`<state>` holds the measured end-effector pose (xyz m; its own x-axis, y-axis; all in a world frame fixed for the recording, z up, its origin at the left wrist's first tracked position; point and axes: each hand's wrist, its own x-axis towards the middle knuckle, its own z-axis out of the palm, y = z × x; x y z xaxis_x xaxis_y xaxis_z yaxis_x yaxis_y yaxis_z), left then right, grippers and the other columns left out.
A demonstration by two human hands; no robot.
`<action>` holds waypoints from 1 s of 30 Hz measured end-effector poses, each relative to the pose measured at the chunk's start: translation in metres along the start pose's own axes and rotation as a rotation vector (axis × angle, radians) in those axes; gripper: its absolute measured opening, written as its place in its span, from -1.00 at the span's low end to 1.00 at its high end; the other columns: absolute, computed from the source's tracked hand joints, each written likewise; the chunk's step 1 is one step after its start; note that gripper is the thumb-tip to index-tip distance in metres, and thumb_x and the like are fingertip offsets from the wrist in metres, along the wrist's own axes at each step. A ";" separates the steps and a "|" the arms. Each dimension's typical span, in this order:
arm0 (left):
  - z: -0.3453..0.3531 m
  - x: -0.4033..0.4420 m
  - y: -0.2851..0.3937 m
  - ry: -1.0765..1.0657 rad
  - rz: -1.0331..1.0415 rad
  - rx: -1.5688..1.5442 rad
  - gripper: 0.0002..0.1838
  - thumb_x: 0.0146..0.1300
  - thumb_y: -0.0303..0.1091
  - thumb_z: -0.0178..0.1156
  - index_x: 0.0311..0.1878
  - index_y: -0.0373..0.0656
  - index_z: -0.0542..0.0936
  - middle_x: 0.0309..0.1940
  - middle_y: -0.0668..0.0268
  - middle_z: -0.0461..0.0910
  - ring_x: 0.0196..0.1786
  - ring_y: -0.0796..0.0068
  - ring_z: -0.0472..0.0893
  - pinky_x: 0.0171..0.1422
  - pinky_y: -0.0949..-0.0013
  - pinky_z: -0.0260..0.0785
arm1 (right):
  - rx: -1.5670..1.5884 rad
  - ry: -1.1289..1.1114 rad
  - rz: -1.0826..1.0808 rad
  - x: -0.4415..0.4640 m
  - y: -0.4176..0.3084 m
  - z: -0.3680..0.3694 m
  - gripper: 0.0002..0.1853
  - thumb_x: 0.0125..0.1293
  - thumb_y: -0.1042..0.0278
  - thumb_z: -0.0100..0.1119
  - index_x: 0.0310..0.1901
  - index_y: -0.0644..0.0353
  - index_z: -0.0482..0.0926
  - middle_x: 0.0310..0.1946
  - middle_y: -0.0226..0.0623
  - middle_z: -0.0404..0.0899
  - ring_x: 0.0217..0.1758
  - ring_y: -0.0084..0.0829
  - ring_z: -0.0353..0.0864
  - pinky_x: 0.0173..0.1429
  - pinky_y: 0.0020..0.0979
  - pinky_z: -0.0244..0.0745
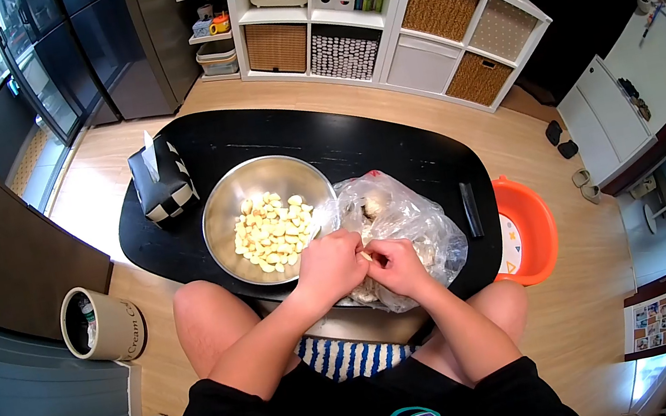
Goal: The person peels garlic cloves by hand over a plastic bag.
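My left hand (332, 263) and my right hand (396, 266) meet at the front edge of the black table, fingers pinched together. Between their fingertips is a small pale garlic clove (366, 255), mostly covered by the fingers. Just left of them stands a steel bowl (222, 218) with many peeled garlic cloves (271, 231) in it. Under and behind my right hand lies a clear plastic bag (435, 226). A garlic bulb (376, 203) and papery skins show in the bag.
A checkered tissue box (163, 182) sits at the table's left end. A dark narrow strip (471, 209) lies near the right end. Beside the table on the floor are an orange tub (539, 217) and a cream bin (120, 327). White shelves (398, 43) line the far wall.
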<state>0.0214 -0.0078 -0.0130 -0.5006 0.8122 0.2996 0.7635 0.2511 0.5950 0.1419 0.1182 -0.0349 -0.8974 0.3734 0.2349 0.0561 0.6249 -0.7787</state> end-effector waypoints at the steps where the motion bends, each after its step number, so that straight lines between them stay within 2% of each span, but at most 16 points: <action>1: 0.000 0.000 0.000 0.004 -0.001 0.001 -0.91 0.03 -0.37 0.23 -0.42 -0.15 0.66 -0.45 0.16 0.65 -0.37 0.09 0.68 -0.24 0.11 0.55 | 0.000 0.000 0.000 0.000 0.000 0.000 -0.79 0.13 0.32 0.37 -0.30 0.29 0.65 -0.62 -0.15 0.51 -0.59 -0.35 0.51 -0.43 -0.35 0.42; 10: -0.008 0.001 0.005 -0.067 -0.041 -0.019 -0.87 0.09 -0.31 0.21 -0.36 -0.14 0.66 -0.38 0.14 0.68 -0.33 0.03 0.69 -0.21 0.04 0.56 | -0.037 0.014 -0.005 0.000 0.002 0.001 -0.77 0.10 0.30 0.38 -0.25 0.25 0.68 -0.59 -0.14 0.55 -0.57 -0.32 0.57 -0.40 -0.35 0.45; 12: -0.007 0.001 0.005 -0.050 -0.043 -0.023 -0.89 0.06 -0.34 0.23 -0.38 -0.14 0.65 -0.42 0.15 0.66 -0.34 0.06 0.68 -0.22 0.08 0.55 | -0.033 0.018 0.004 0.001 -0.004 0.000 -0.81 0.13 0.30 0.34 -0.39 0.27 0.62 -0.59 -0.13 0.56 -0.53 -0.20 0.61 -0.38 -0.26 0.48; 15: -0.007 0.001 0.006 -0.032 -0.049 -0.030 -0.91 0.02 -0.37 0.24 -0.40 -0.15 0.64 -0.46 0.16 0.64 -0.36 0.08 0.67 -0.23 0.12 0.53 | -0.053 0.019 -0.002 0.001 -0.003 0.001 -0.80 0.13 0.30 0.34 -0.39 0.27 0.62 -0.59 -0.13 0.56 -0.53 -0.18 0.61 -0.37 -0.25 0.49; 19: -0.004 0.001 0.004 -0.021 -0.051 -0.057 -0.91 0.02 -0.38 0.24 -0.40 -0.17 0.63 -0.47 0.14 0.64 -0.36 0.07 0.67 -0.23 0.11 0.53 | -0.068 0.028 -0.043 0.000 0.001 0.003 -0.80 0.16 0.29 0.35 -0.30 0.27 0.66 -0.57 -0.14 0.55 -0.55 -0.29 0.58 -0.39 -0.33 0.47; 21: -0.004 0.001 0.004 -0.019 -0.056 -0.073 -0.91 0.03 -0.39 0.24 -0.40 -0.18 0.63 -0.47 0.13 0.64 -0.36 0.06 0.67 -0.23 0.11 0.53 | -0.058 0.042 -0.031 0.000 -0.002 0.004 -0.81 0.14 0.30 0.33 -0.40 0.26 0.61 -0.58 -0.13 0.54 -0.51 -0.15 0.60 -0.37 -0.24 0.48; 30: -0.005 0.002 0.004 -0.006 -0.056 -0.139 -0.90 0.04 -0.42 0.24 -0.36 -0.19 0.63 -0.45 0.09 0.65 -0.35 0.03 0.67 -0.22 0.11 0.54 | -0.049 0.076 -0.059 -0.001 -0.010 0.003 -0.85 0.16 0.37 0.29 -0.33 0.27 0.61 -0.51 -0.11 0.57 -0.47 -0.12 0.60 -0.35 -0.23 0.49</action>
<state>0.0212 -0.0076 -0.0068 -0.5377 0.8024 0.2590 0.6708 0.2210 0.7079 0.1404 0.1094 -0.0290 -0.8643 0.3842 0.3246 0.0269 0.6797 -0.7330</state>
